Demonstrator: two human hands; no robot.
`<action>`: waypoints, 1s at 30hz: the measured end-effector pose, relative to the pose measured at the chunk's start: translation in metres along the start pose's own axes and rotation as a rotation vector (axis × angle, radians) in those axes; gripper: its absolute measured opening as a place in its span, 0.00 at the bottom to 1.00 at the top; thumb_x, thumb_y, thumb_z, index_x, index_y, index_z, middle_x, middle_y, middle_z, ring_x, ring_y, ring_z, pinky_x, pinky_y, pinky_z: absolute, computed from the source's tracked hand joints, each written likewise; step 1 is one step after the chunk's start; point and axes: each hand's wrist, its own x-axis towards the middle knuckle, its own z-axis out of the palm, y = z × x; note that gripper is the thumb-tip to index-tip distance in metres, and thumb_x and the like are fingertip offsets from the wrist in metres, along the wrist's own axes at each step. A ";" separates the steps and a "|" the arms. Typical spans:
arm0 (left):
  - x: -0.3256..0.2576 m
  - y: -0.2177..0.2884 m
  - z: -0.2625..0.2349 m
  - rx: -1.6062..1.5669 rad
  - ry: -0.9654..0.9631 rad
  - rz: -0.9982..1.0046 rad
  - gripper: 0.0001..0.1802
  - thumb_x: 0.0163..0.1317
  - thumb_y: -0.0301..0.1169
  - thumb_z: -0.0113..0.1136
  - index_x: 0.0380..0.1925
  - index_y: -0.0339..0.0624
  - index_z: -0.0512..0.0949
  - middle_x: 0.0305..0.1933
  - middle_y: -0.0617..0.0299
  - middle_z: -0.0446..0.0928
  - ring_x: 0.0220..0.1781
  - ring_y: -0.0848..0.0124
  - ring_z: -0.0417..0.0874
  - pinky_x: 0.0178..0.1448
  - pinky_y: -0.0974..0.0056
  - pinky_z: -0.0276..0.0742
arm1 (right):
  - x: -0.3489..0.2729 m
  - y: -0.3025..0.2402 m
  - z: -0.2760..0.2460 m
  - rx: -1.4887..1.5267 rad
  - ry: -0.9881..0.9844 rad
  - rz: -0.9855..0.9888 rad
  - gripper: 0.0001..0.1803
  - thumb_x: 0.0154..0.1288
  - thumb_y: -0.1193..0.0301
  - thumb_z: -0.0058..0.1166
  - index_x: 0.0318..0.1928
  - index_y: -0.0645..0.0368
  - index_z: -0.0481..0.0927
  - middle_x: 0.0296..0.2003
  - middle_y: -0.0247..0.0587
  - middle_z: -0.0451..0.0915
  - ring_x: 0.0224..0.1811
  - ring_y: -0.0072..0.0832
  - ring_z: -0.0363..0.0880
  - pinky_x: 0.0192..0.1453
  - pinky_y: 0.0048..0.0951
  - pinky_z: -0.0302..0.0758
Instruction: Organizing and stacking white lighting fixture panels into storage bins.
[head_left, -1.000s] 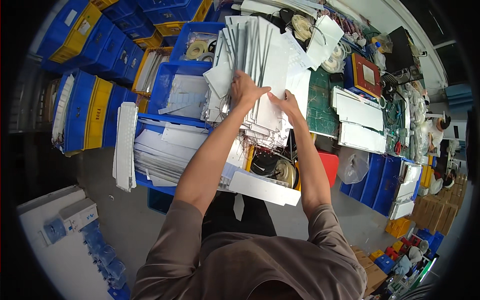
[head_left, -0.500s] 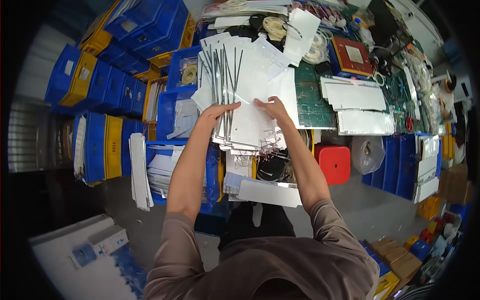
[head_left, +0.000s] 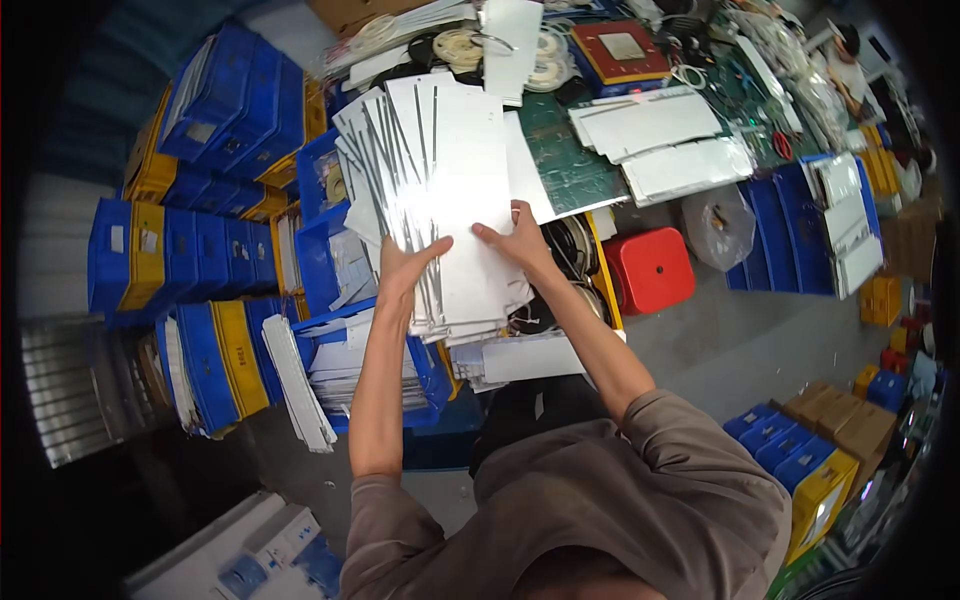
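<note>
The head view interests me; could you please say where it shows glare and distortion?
In the head view, glare bleaches the middle of the white panel stack; toward its left rim, the blue crates look skewed, and its corners fall to black.

PLACE: workshop | green-topped bench | stacked blue and yellow crates | cream coils

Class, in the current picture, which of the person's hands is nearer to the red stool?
Right. The right hand is at the right edge of the white panel stack, left of the red stool and apart from it; the left hand is farther off, at the stack's left side.
</note>
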 end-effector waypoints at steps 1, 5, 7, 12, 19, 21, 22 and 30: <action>-0.014 0.002 -0.004 0.038 -0.027 0.057 0.31 0.44 0.24 0.77 0.50 0.28 0.76 0.36 0.50 0.83 0.32 0.62 0.85 0.36 0.67 0.83 | -0.018 -0.001 -0.005 0.084 -0.019 0.021 0.43 0.60 0.59 0.67 0.64 0.75 0.61 0.50 0.61 0.78 0.44 0.43 0.84 0.48 0.31 0.82; -0.080 -0.008 -0.019 0.102 -0.202 0.128 0.30 0.45 0.18 0.74 0.52 0.32 0.75 0.38 0.52 0.83 0.32 0.64 0.85 0.36 0.69 0.83 | -0.074 0.063 -0.042 0.489 -0.203 0.157 0.40 0.63 0.62 0.65 0.65 0.72 0.61 0.54 0.59 0.76 0.48 0.44 0.83 0.54 0.32 0.81; -0.112 -0.018 -0.022 0.112 -0.380 0.054 0.30 0.42 0.21 0.77 0.49 0.31 0.77 0.40 0.52 0.83 0.34 0.65 0.84 0.39 0.67 0.83 | -0.107 0.103 -0.064 0.817 -0.395 0.236 0.38 0.64 0.65 0.64 0.66 0.71 0.60 0.57 0.57 0.75 0.51 0.44 0.82 0.58 0.34 0.79; -0.144 -0.083 -0.015 0.249 -0.648 0.130 0.31 0.38 0.25 0.80 0.46 0.31 0.78 0.35 0.55 0.83 0.30 0.69 0.82 0.36 0.69 0.81 | -0.213 0.096 -0.072 1.139 -0.019 0.411 0.36 0.65 0.67 0.64 0.68 0.67 0.62 0.59 0.53 0.75 0.55 0.43 0.80 0.65 0.38 0.74; -0.137 -0.057 0.017 0.406 -0.789 0.164 0.35 0.38 0.28 0.81 0.49 0.30 0.76 0.40 0.50 0.83 0.35 0.65 0.83 0.42 0.66 0.81 | -0.220 0.083 -0.087 1.110 0.123 0.316 0.36 0.63 0.68 0.65 0.68 0.63 0.64 0.60 0.53 0.75 0.60 0.42 0.77 0.67 0.42 0.71; -0.139 -0.037 0.029 0.454 -0.730 0.241 0.35 0.38 0.28 0.81 0.49 0.29 0.76 0.39 0.50 0.83 0.34 0.66 0.83 0.41 0.65 0.81 | -0.208 0.068 -0.098 1.105 0.095 0.245 0.35 0.64 0.69 0.64 0.69 0.62 0.63 0.61 0.53 0.74 0.61 0.44 0.75 0.68 0.44 0.70; -0.142 -0.028 0.035 0.477 -0.696 0.278 0.34 0.39 0.28 0.80 0.48 0.29 0.76 0.39 0.51 0.83 0.33 0.66 0.83 0.40 0.65 0.82 | -0.202 0.064 -0.103 1.102 0.078 0.212 0.35 0.65 0.69 0.63 0.69 0.61 0.63 0.61 0.53 0.74 0.62 0.45 0.74 0.69 0.45 0.69; -0.184 0.006 0.121 0.598 -0.406 0.507 0.33 0.40 0.31 0.79 0.49 0.35 0.78 0.33 0.53 0.84 0.28 0.63 0.83 0.35 0.63 0.80 | -0.150 0.092 -0.184 1.144 -0.195 0.154 0.35 0.62 0.68 0.67 0.66 0.62 0.67 0.60 0.48 0.75 0.60 0.36 0.76 0.66 0.36 0.71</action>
